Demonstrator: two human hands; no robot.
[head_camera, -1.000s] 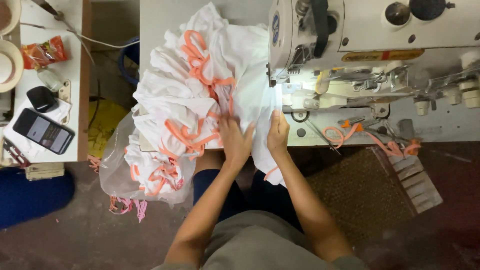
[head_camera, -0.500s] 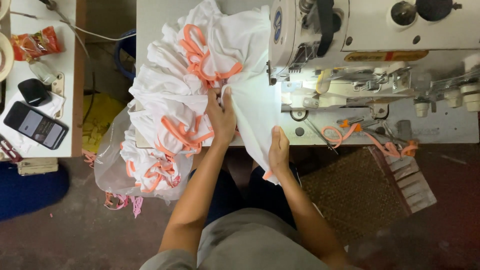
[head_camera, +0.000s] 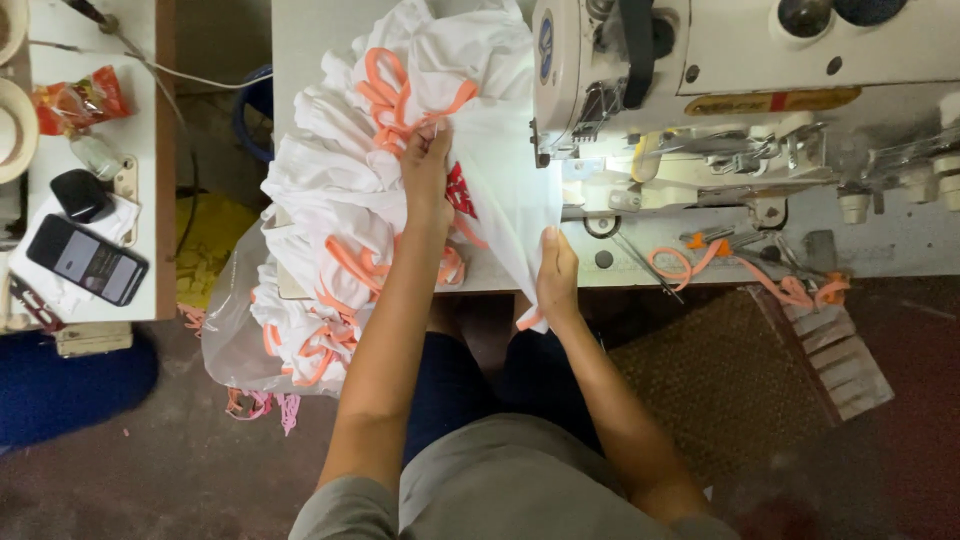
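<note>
On the sewing table (head_camera: 300, 40), seen from the head camera, the left hand (head_camera: 428, 175) grips the far part of a white garment piece (head_camera: 505, 190), just beside a pile of white garments with orange trim (head_camera: 340, 210) to its left. Nearer, the right hand (head_camera: 557, 275) pinches the same piece's edge. To the right stands the sewing machine (head_camera: 740, 90).

A sewing workshop: industrial sewing machine (head_camera: 740, 90), heaped white garments (head_camera: 340, 200).
</note>
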